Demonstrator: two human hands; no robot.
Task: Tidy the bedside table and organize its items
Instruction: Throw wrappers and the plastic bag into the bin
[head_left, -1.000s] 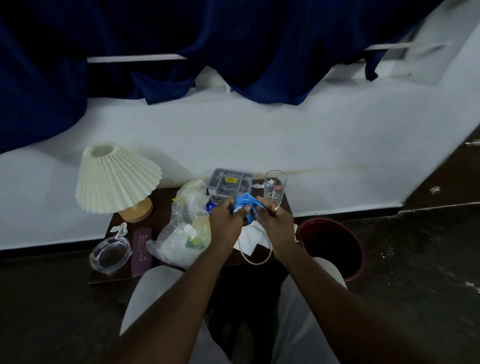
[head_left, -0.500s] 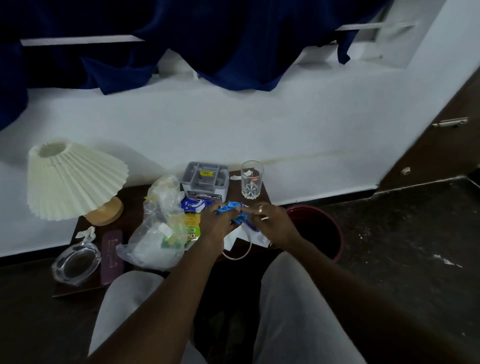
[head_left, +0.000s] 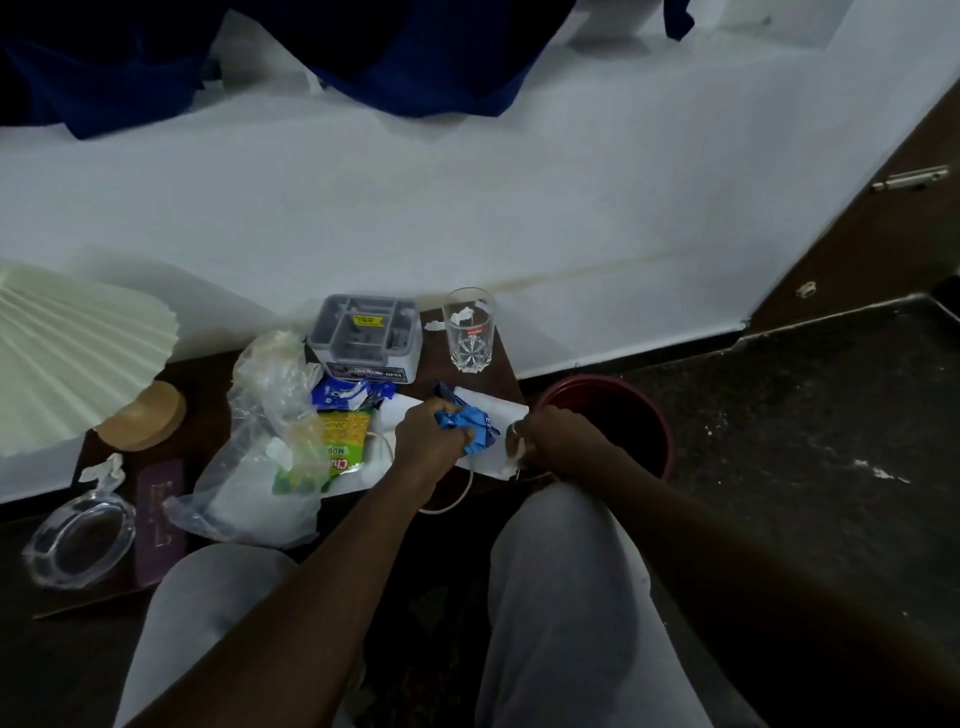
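Crumpled blue wrapper (head_left: 475, 428) sits at the counter's (head_left: 208, 415) front right corner, long axis running left-right, loose end toward the red bin (head_left: 660, 415). Left hand (head_left: 431, 441) grip is clamped tight round it. Right hand (head_left: 550, 441) grip is closed on a white paper scrap (head_left: 514, 452), just beside the wrapper. Cut-pattern drinking glass (head_left: 467, 330) stands upright near back right corner; grey plastic organiser (head_left: 366, 338) next to it.

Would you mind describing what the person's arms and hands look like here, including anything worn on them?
Both forearms are bare to the frame's bottom edge, with no sleeves, gloves or watch in view. The left hand shows nothing worn. The right hand seems to have a pale ring on one finger, though it is too small to be sure.
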